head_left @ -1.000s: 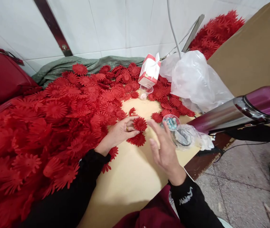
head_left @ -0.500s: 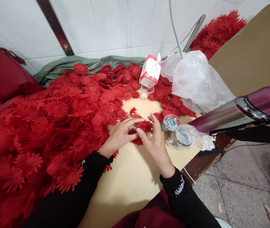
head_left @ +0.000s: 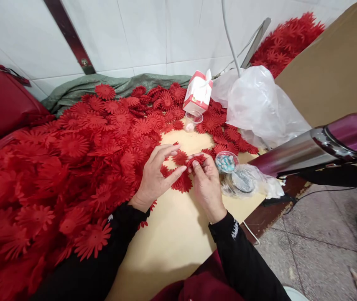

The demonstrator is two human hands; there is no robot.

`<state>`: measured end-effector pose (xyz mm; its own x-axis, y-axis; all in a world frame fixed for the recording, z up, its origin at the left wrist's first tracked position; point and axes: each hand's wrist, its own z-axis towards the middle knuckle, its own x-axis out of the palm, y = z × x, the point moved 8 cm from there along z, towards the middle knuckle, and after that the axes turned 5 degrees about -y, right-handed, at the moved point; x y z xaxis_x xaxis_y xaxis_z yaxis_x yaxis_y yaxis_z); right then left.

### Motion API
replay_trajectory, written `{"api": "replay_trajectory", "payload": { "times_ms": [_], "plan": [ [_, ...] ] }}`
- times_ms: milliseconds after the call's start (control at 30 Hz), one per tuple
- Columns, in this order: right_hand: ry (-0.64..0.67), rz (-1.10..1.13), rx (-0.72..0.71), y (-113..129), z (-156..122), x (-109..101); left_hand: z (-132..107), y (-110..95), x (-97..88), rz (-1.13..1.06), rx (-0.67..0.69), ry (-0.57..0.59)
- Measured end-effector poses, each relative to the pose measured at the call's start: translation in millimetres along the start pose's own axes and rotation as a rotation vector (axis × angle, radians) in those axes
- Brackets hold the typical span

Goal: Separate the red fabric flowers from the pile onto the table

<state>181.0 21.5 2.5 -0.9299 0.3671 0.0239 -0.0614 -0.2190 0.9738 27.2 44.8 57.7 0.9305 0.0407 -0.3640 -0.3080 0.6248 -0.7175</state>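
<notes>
My right hand [head_left: 208, 184] pinches a red artificial flower [head_left: 196, 159] between thumb and fingers above the table. Just to its left, my left hand [head_left: 159, 175] is open, thumb and fingers spread apart, with nothing between them. Several loose red petal pieces [head_left: 183, 183] lie on the pale tabletop [head_left: 169, 234] behind and below the hands. A large heap of red flower-shaped petal layers [head_left: 75, 144] covers the left side of the table and reaches my left forearm. The underside of the held flower is hidden by my right fingers.
Right of my right hand stand a clear cup of blue and white bits [head_left: 226, 162] and a plastic-wrapped container [head_left: 243, 182]. A purple and steel thermos [head_left: 316, 144] leans at the right. Farther back are a tissue box [head_left: 198, 91], small clear cup [head_left: 193, 121] and plastic bag [head_left: 256, 100].
Both hands were together around the red flower. My left hand has let go and opened, moving slightly left, while my right hand has closed on the flower.
</notes>
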Motion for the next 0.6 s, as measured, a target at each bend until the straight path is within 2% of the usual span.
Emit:
{"api": "replay_trajectory", "payload": {
  "times_ms": [67, 267, 433, 533, 600],
  "plan": [
    [-0.012, 0.002, -0.044, 4, -1, 1, -1, 2, 2.4, -0.023, -0.037, 0.024],
    [0.001, -0.152, -0.203, 23, -4, 1, -10, 24, 25.2, -0.267, -0.308, 0.230],
    [0.068, -0.374, -0.230, 34, -11, 4, -11, 40, 29.1, -0.541, -0.482, 0.161],
    [0.015, -0.562, -0.396, 57, -22, -9, -12, 47, 28.5, -0.539, -0.515, 0.116],
    [-0.091, -0.710, -0.520, 71, -27, -27, -12, 49, 27.8, -0.522, -0.509, 0.092]
  ]
}}
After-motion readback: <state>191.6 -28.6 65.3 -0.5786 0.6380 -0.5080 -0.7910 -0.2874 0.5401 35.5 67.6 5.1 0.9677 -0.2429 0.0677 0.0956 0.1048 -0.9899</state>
